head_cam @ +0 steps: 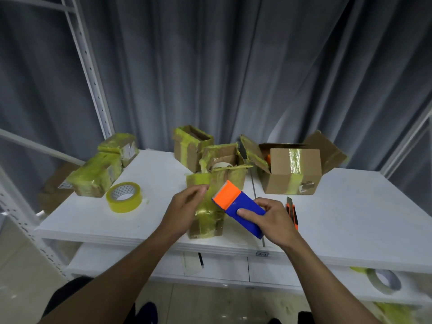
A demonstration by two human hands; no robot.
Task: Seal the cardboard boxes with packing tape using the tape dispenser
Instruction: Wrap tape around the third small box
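Seven items entered, as I read them from the head view.

1. Small box (207,220): upright near the front edge of the white table (350,206), thickly wrapped in yellowish tape, directly under both hands. I take it for the piece being sealed.
2. Tape dispenser (242,208): blue body, orange front, tilted with the orange end raised at the small box's upper right.
3. Right hand (271,218): wrapped round the dispenser's rear, thumb on top of the blue shell.
4. Left hand (187,206): fingers roughly straight, laid at the box's upper left. The view is blurred there, so I cannot rule out a pinch on a tape end.
5. Utility knife (293,215): orange, lying just right of the right hand.
6. Loose tape roll (124,199): flat on the table, well apart to the left.
7. Large box (292,171): behind, flaps up, not yet sealed.

Hazards, my judgement only:
- The small box looks light and sits near the edge. A hard pull on the dispenser against a weak left-hand brace could tip it or drag it off.
- The left fingers lie close to the dispenser's cutting end, so a fast stroke toward them risks a nick.
- Fresh tape over lumpy old layers may wrinkle or fail to bond.
- A backward sweep of the right wrist could knock the knife.
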